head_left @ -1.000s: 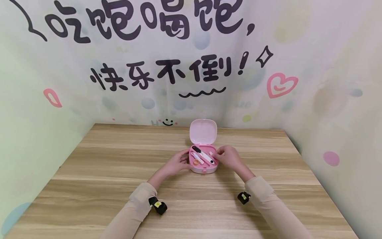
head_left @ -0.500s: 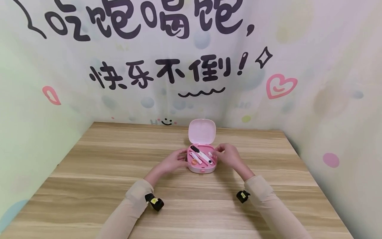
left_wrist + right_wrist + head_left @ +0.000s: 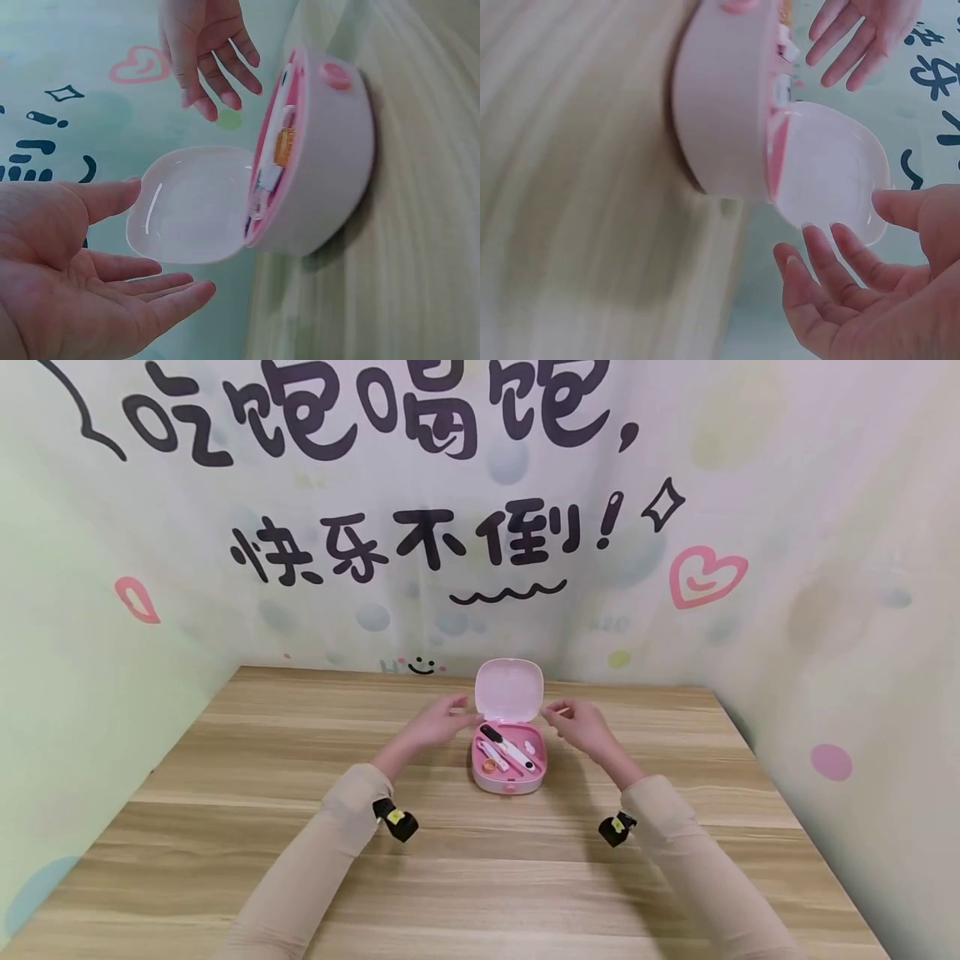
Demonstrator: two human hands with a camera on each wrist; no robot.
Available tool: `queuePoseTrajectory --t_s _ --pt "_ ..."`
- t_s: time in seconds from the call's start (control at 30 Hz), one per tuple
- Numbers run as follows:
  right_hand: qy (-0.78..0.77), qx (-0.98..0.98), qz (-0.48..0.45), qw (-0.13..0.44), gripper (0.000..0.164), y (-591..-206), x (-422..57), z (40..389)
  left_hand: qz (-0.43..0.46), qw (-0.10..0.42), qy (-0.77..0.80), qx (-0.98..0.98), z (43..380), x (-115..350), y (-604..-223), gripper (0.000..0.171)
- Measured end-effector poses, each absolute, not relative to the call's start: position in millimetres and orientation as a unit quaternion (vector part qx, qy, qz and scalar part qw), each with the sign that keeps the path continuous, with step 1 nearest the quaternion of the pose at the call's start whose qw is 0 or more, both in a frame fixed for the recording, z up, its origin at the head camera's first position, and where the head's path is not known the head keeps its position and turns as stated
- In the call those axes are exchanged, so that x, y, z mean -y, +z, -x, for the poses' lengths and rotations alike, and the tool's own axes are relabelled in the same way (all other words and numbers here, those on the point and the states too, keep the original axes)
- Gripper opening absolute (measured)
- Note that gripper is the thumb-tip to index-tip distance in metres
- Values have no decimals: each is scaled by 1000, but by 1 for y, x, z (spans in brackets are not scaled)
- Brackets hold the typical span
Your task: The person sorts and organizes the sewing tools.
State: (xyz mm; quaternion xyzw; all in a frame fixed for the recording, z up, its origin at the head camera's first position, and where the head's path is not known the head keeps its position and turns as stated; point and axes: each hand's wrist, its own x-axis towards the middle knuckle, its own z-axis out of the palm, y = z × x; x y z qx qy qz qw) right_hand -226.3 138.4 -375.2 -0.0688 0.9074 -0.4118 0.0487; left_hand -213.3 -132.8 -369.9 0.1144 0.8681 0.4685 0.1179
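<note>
A small pink and white box (image 3: pixel 508 782) stands on the table with its pale lid (image 3: pixel 509 690) raised upright. Inside lie a long white tool with a black end (image 3: pixel 510 748), a slim white and pink piece (image 3: pixel 492 755), a small orange round item (image 3: pixel 489 767) and a tiny pale piece (image 3: pixel 529 747). My left hand (image 3: pixel 437 723) is at the lid's left side, thumb and fingers apart. On the right side, my right hand (image 3: pixel 582 727) has its fingertips close to the lid's edge, fingers loosely bent and spread. Neither hand grips anything.
The wood-grain table (image 3: pixel 300 877) reaches back to a printed cloth (image 3: pixel 360 635) with lettering. Black wrist cameras sit on both sleeves, such as the left camera (image 3: pixel 396 820). A round pink button (image 3: pixel 335 76) is on the box's front.
Both hands have moved from the sides of the box's base up and back to either side of the raised lid. My right hand has left the small pale piece in the box.
</note>
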Motion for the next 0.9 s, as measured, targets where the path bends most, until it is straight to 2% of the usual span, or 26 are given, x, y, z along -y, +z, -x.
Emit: queuePoseTrajectory --t_s 0.13,0.27,0.53,0.9 --pt "-425 -900 70 64 50 -366 -138 236 -104 110 471 -869 226 126 -359 59" --pt "-436 -894 68 79 51 -357 -134 247 -96 105 497 -856 238 120 -352 52" --pt "-453 -884 51 104 55 -346 -127 262 -61 104 518 -847 253 114 -345 60" --pt "-475 -878 16 56 50 -335 -119 270 -57 79 515 -851 267 104 -336 51"
